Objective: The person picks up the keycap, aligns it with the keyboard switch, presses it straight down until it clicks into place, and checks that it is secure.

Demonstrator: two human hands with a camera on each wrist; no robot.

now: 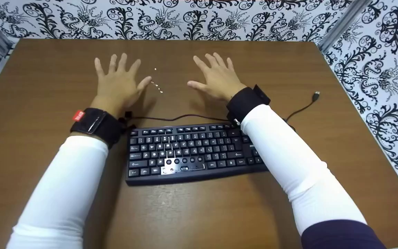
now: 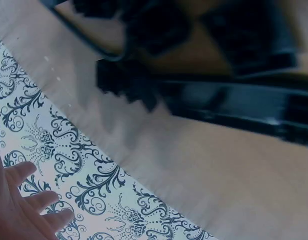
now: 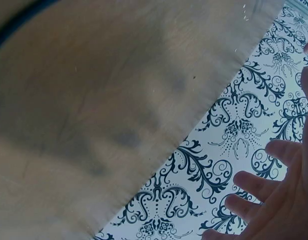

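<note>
Fingers spread, my left hand [image 1: 117,83] hovers over the table beyond the left end of a black keyboard [image 1: 185,152]. My right hand [image 1: 219,79] is likewise spread and holds nothing, on the far side of the keyboard toward its right. In the left wrist view, part of the left hand [image 2: 28,205] shows at the lower left, with a dark, blurred keyboard edge [image 2: 229,107] across the upper right. The right wrist view catches the right hand [image 3: 279,190] at its right side, fingers apart. My right forearm covers the keyboard's right end in the head view.
A black cable [image 1: 185,117] runs behind the keyboard, and its USB plug [image 1: 316,96] lies to the right on the brown table [image 1: 199,211]. Patterned black-and-white walls [image 1: 171,19] stand at the back and sides. Small bright specks [image 1: 157,86] show between the hands.
</note>
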